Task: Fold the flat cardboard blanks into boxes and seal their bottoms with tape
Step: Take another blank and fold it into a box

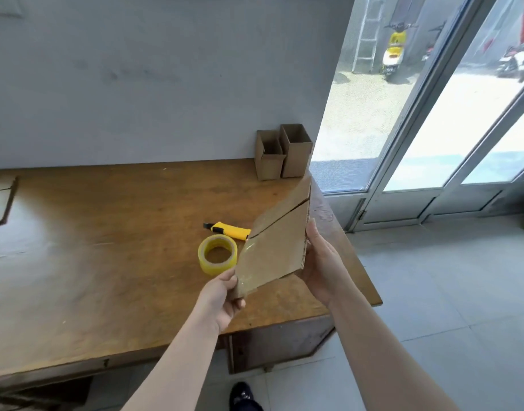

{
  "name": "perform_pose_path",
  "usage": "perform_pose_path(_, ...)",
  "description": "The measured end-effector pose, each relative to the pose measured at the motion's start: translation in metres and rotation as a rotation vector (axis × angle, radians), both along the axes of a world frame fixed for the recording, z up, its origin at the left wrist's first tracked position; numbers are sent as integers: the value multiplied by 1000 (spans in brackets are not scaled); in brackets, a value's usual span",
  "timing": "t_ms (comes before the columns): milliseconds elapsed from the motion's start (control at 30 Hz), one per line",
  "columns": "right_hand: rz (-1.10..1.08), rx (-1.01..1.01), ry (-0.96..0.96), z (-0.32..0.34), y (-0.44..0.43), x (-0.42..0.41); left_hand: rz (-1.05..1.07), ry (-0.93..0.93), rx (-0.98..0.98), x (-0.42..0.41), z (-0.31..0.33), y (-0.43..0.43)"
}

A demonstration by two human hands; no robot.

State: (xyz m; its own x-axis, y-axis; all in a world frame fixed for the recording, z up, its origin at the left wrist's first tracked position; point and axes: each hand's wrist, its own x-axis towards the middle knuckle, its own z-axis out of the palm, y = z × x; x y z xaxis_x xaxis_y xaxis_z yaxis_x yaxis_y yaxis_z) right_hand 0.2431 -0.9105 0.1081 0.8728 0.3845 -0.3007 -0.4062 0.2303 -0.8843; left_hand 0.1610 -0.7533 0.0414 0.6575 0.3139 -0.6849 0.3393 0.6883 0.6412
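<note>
I hold a brown cardboard blank (pixel 277 241) above the table's right end, tilted, with a slit between its flaps and a shiny strip of tape on its near part. My left hand (pixel 222 298) grips its near lower corner, thumb on top. My right hand (pixel 321 262) cups its right edge from the side and below, fingers behind the card. A yellow tape roll (pixel 217 259) lies flat on the table just left of the blank. Two folded open boxes (pixel 283 152) stand upright at the table's far right corner against the wall.
A yellow utility knife (pixel 229 229) lies beyond the tape roll. Flat cardboard (pixel 0 200) lies at the far left of the wooden table (pixel 106 247). The table's right edge drops to a tiled floor beside glass doors (pixel 432 143). A dark shoe (pixel 244 396) shows below.
</note>
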Motion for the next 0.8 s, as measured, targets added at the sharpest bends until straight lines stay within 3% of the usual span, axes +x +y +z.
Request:
perform_pose_path(133, 30, 48, 8, -2, -1, 47, -101, 32, -22, 39, -7, -6)
perform_pose_path(233, 53, 25, -11, -1, 2, 78, -263, 78, 91, 67, -10, -9)
perform_pose_path(400, 47, -143, 18, -13, 15, 117, -560, 181, 281, 105, -20, -11)
perform_pose_path(533, 115, -355, -11, -24, 23, 129, -804, 228, 550, 121, -27, -14)
perform_pose_path(667, 286, -471, 6, -40, 26, 130, -726, 114, 643, 132, -19, -14)
perform_pose_path(800, 355, -410, 19, -45, 26, 136, -377, -70, 332, 145, 7, -10)
